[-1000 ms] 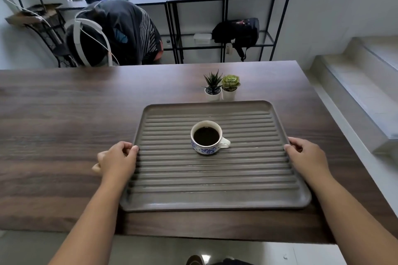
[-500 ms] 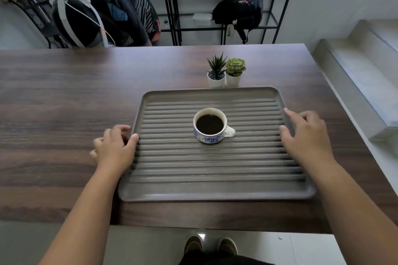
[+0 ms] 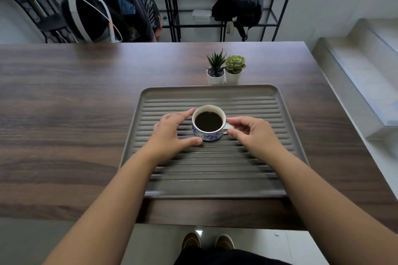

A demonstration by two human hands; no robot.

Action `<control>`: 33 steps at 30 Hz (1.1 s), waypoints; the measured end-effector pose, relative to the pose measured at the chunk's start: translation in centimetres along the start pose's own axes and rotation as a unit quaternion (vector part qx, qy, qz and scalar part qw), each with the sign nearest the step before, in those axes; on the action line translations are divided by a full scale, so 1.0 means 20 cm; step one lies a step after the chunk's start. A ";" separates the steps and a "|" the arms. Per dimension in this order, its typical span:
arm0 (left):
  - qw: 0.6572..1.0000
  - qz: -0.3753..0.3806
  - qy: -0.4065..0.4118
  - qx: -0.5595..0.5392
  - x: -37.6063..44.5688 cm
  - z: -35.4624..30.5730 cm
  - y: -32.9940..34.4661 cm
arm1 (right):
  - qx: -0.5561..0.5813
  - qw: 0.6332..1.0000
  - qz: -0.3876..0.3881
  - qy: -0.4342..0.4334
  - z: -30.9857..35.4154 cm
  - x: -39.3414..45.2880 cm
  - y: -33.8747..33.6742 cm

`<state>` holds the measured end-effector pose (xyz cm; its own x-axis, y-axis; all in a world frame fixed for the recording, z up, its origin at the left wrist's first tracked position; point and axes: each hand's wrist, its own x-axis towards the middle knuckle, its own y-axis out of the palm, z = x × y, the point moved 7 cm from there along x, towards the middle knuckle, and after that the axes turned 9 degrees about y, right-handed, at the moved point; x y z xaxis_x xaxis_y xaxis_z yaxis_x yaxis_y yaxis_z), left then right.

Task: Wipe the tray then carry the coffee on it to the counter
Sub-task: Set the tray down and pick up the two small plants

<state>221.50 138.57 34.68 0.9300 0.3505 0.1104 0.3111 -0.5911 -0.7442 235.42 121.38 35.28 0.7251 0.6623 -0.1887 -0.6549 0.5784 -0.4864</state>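
on a ribbed grey tray (image 3: 215, 92) atop a dark wooden table (image 3: 64, 114), a blue-and-white coffee cup (image 3: 208, 123) (nearly full) sits between two hands. left hand (image 3: 172, 133) spreads wide, index and thumb tips at the cup's side; right hand (image 3: 252, 133) pinches its handle, fingers curled. two potted succulents (image 3: 224, 71) stand just beyond.
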 end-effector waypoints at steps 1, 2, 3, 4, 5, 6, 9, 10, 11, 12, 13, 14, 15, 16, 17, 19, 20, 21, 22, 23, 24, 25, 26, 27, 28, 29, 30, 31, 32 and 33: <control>1.000 -0.006 -0.004 0.003 0.01 0.00 0.00 | -0.004 1.000 0.000 -0.003 0.00 0.00 0.00; 1.000 -0.014 -0.009 0.007 0.01 -0.01 0.00 | -0.010 1.000 -0.002 -0.005 0.00 0.01 0.00; 1.000 -0.024 -0.012 0.014 0.01 -0.01 -0.01 | -0.014 1.000 -0.004 -0.008 0.00 0.01 -0.01; 0.999 -0.036 -0.014 0.022 0.01 -0.02 -0.01 | -0.018 1.000 -0.006 -0.011 0.00 0.01 -0.01; 0.998 -0.045 -0.016 0.028 0.01 -0.03 -0.02 | -0.022 1.000 -0.008 -0.016 0.01 0.02 -0.02; 0.998 -0.051 -0.020 0.030 0.01 -0.03 -0.02 | -0.028 0.999 -0.009 -0.022 0.01 0.02 -0.02; 0.998 -0.060 -0.028 0.025 0.01 -0.03 -0.03 | -0.047 0.998 -0.010 -0.035 0.02 0.04 -0.02; 0.997 -0.061 -0.028 0.025 0.02 -0.03 -0.03 | -0.050 0.998 -0.010 -0.036 0.01 0.04 -0.02; 0.997 -0.062 -0.026 0.026 0.02 -0.03 -0.03 | -0.051 0.998 -0.011 -0.037 0.01 0.05 -0.03; 0.997 -0.061 -0.025 0.026 0.02 -0.03 -0.02 | -0.050 0.998 -0.012 -0.038 0.01 0.05 -0.03; 0.998 -0.061 -0.025 0.025 0.02 -0.04 -0.02 | -0.047 0.998 -0.014 -0.039 0.01 0.05 -0.03; 0.998 -0.061 -0.025 0.023 0.01 -0.04 -0.02 | -0.043 0.998 -0.016 -0.040 0.01 0.05 -0.03; 0.998 -0.061 -0.025 0.023 0.01 -0.04 -0.02 | -0.038 0.998 -0.016 -0.038 0.01 0.05 -0.03; 0.998 -0.060 -0.023 0.026 0.01 -0.04 -0.02 | -0.034 0.999 -0.013 -0.036 0.01 0.05 -0.03; 0.997 -0.061 -0.020 0.031 0.00 -0.04 -0.02 | -0.028 0.999 -0.009 -0.032 0.00 0.05 -0.03; 0.996 -0.069 -0.021 0.043 -0.01 -0.02 -0.05 | -0.011 0.999 -0.001 -0.031 -0.01 0.04 -0.06; 0.995 -0.078 -0.025 0.055 -0.03 -0.01 -0.08 | -0.012 0.999 -0.010 -0.039 -0.02 0.03 -0.09; 0.992 -0.092 -0.031 0.077 -0.06 0.02 -0.11 | -0.032 0.998 -0.036 -0.049 -0.02 0.03 -0.15; 0.987 -0.111 -0.041 0.106 -0.09 0.07 -0.14 | -0.066 0.993 -0.079 -0.054 -0.04 0.01 -0.21; 0.980 -0.132 -0.058 0.136 -0.14 0.11 -0.19 | -0.103 0.985 -0.131 -0.050 -0.06 0.00 -0.29; 0.972 -0.154 -0.082 0.157 -0.18 0.18 -0.23 | -0.135 0.974 -0.180 -0.034 -0.09 -0.01 -0.36; 0.965 -0.172 -0.115 0.164 -0.23 0.24 -0.26 | -0.162 0.963 -0.216 -0.007 -0.13 -0.02 -0.42; 0.960 -0.183 -0.148 0.152 -0.26 0.31 -0.29 | -0.184 0.954 -0.234 0.026 -0.18 -0.02 -0.47; 0.958 -0.191 -0.171 0.130 -0.29 0.36 -0.30 | -0.199 0.949 -0.237 0.058 -0.24 -0.02 -0.50; 0.959 -0.194 -0.179 0.107 -0.29 0.39 -0.31 | -0.205 0.947 -0.232 0.081 -0.28 -0.01 -0.51; 0.960 -0.195 -0.179 0.090 -0.28 0.40 -0.32 | -0.202 0.949 -0.223 0.093 -0.31 0.00 -0.51; 0.962 -0.193 -0.177 0.082 -0.27 0.40 -0.32 | -0.193 0.952 -0.214 0.099 -0.33 0.00 -0.51; 0.963 -0.189 -0.175 0.082 -0.26 0.39 -0.32 | -0.187 0.954 -0.209 0.102 -0.34 0.01 -0.51; 0.964 -0.187 -0.171 0.081 -0.24 0.39 -0.32 | -0.184 0.955 -0.211 0.100 -0.34 0.01 -0.51; 0.964 -0.187 -0.169 0.083 -0.23 0.39 -0.33 | -0.183 0.954 -0.216 0.096 -0.34 0.01 -0.51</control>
<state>213.63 146.44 33.89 0.6331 0.7498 0.1924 0.5516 -0.2627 -0.7917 243.61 112.34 34.35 0.9595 0.2792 -0.0388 -0.1927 0.5493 -0.8131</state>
